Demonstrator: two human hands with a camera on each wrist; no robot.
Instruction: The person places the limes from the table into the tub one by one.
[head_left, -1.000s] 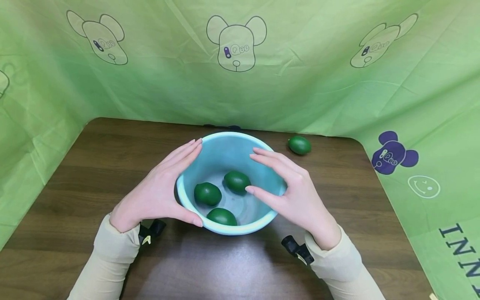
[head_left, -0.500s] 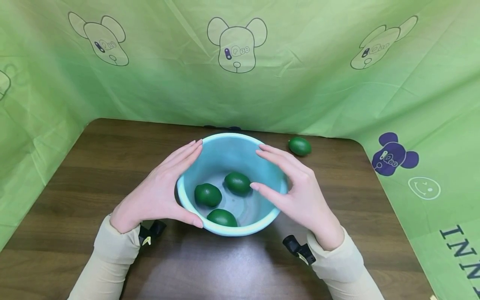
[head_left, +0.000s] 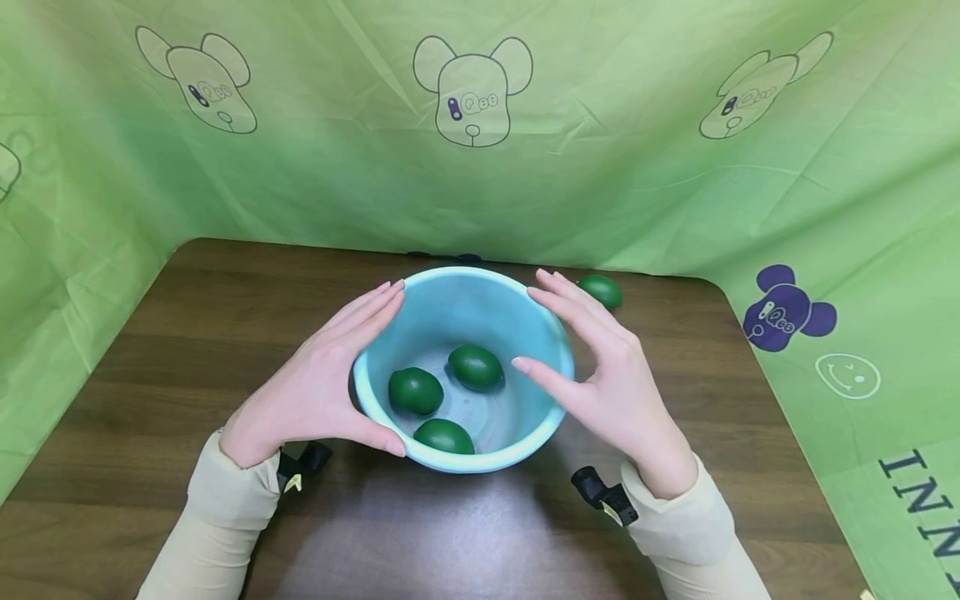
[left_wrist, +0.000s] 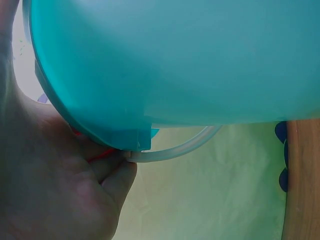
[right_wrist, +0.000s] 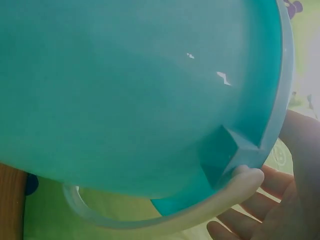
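Left hand: spread along left side of blue bucket; uneven push could tilt bucket. Bucket: centre of desk; 3 green limes inside, might roll or spill if tipped. Right hand: spread at bucket's right side, contact unclear; outward sweep could knock 1 loose lime, near far desk edge. Desk: brown wood grain, glossy at front. Green cartoon-printed backdrop: left, rear, right.

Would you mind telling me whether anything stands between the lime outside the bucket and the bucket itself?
Yes: in the head view, the fingers of the right hand lie between that lime and the bucket. I see no other obstacle.
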